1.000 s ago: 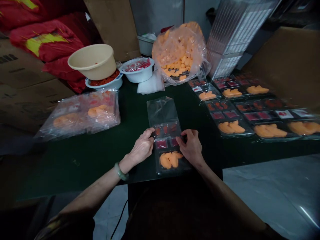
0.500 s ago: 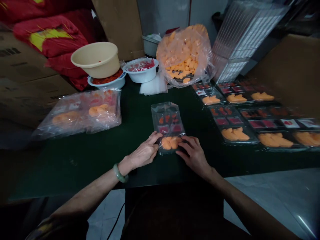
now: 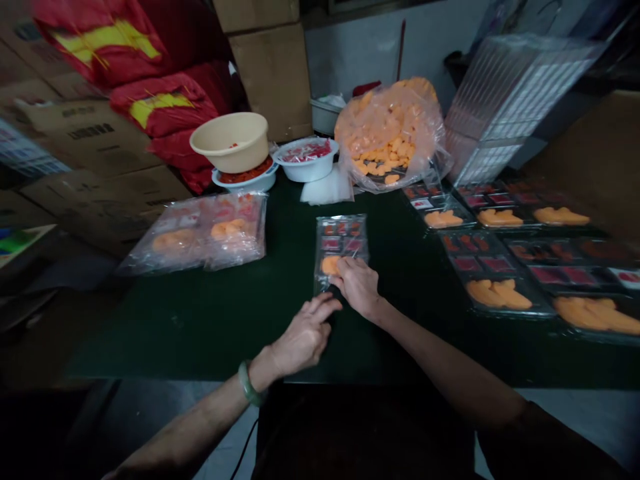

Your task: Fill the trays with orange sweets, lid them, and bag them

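In the middle of the table lies a clear plastic tray in a clear bag [image 3: 343,227], with small red pieces at the top, red packets below and orange shaped pieces at the bottom. My right hand [image 3: 359,288] has its fingers curled over the bag's lower right, covering part of the orange pieces. Its fingertips seem to grip the film there. Just below the bag's lower edge is my left hand [image 3: 305,333], fingers stretched out and holding nothing. A green bangle [image 3: 251,385] circles the left wrist.
Bagged trays [image 3: 210,233] lie stacked at left. Unbagged filled trays [image 3: 505,263] stand in rows at right. Behind are a cream basin [image 3: 230,143], a white basin [image 3: 310,167], flat film bags [image 3: 327,187], a big bag of orange pieces [image 3: 393,137] and a tall stack of clear trays [image 3: 505,107].
My right hand has moved from the bag's right edge onto its lower part. My left hand has come off the left edge and down towards me. The view has shifted left.
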A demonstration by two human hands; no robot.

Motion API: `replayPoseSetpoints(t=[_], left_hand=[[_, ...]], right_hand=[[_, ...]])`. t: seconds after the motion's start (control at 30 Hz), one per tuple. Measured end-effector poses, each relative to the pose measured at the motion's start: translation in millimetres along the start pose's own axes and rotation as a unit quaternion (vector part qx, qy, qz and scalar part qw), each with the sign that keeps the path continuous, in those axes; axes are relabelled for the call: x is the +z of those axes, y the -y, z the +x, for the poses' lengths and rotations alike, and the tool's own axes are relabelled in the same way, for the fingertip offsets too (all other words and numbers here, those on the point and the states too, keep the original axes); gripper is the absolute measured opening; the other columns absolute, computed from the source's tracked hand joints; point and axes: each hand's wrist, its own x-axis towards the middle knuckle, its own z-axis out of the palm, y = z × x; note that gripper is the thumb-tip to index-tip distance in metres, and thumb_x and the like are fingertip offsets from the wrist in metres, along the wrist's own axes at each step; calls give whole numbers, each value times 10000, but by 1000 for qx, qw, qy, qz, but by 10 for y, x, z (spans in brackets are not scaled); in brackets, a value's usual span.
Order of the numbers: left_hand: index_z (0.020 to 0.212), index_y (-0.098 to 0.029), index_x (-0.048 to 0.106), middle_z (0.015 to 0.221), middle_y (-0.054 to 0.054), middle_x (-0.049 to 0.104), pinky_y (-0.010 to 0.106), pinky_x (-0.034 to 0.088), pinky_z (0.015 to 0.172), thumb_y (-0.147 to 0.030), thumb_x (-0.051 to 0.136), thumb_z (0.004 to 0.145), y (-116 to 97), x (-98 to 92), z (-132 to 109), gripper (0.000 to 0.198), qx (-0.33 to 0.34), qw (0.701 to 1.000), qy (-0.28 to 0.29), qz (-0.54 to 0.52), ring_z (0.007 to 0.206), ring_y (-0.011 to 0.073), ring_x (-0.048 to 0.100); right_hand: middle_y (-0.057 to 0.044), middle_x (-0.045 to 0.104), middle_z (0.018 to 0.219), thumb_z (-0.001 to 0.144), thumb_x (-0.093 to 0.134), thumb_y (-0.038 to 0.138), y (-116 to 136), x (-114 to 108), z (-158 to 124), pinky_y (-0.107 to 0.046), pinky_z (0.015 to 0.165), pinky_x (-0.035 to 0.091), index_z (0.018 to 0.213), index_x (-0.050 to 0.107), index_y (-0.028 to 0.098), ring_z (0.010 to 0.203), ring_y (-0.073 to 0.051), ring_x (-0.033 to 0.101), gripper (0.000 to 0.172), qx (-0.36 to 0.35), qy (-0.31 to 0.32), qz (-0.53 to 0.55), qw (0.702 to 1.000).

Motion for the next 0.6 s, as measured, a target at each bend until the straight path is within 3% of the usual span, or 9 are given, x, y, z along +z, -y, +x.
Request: replayPoseSetpoints(t=[0.07, 0.13, 0.2, 0.3, 0.37, 0.47, 0.6], left_hand=[[644, -149, 554, 1247, 115, 517, 447, 427, 954, -125, 443, 795, -23, 16, -59, 189, -46, 995, -46, -70, 1210, 280, 436], [661, -149, 541, 1111, 126, 558, 375, 490, 841, -188, 439, 825, 51, 15, -69, 197, -168, 960, -149, -165, 1024, 226, 561], [767, -146, 549, 948, 104, 581, 290, 517, 661, -286, 465, 841, 191, -12, -22, 179, -316, 876, -237, -277, 817, 174, 612], [1008, -133, 510, 782, 47, 588, 203, 416, 408, -430, 557, 795, 373, -72, 139, 368, -455, 748, -240, -420, 549, 125, 589], [981, -104, 531, 683, 33, 592, 185, 329, 331, -504, 600, 750, 405, -98, 269, 467, -480, 717, -189, -468, 416, 97, 524], [726, -91, 589, 517, 12, 550, 175, 294, 326, -518, 694, 652, 327, -95, 418, 446, -444, 701, -136, -542, 352, 65, 449], [697, -86, 617, 557, 10, 587, 176, 411, 446, -331, 814, 525, 176, -179, 401, 358, -336, 631, -231, -660, 462, 76, 528]], right_hand=[[-72, 646, 999, 873, 538, 324, 3, 24, 91, -285, 640, 427, 980, 591, 183, 977, -230, 556, 185, 1, -5, 0, 1000], [-66, 663, 934, 883, 526, 309, 15, 67, 109, -275, 627, 414, 928, 606, 186, 936, -218, 576, 153, -22, -13, 1, 1000], [-55, 671, 867, 889, 521, 297, 33, 128, 45, -262, 611, 400, 867, 617, 189, 877, -197, 589, 146, -72, -41, 6, 997], [-29, 650, 734, 894, 514, 248, 56, 227, -122, -243, 580, 377, 738, 610, 188, 758, -153, 585, 193, -170, -133, 22, 976], [-11, 601, 641, 895, 505, 201, 62, 273, -213, -240, 551, 359, 654, 587, 182, 659, -126, 555, 255, -228, -214, 40, 949], [4, 523, 572, 891, 492, 144, 82, 271, -277, -246, 539, 353, 589, 560, 172, 570, -105, 501, 311, -284, -301, 71, 907], [15, 500, 553, 868, 525, 119, 229, -8, -333, -250, 543, 374, 613, 576, 171, 549, -102, 488, 265, -328, -312, 105, 885]])
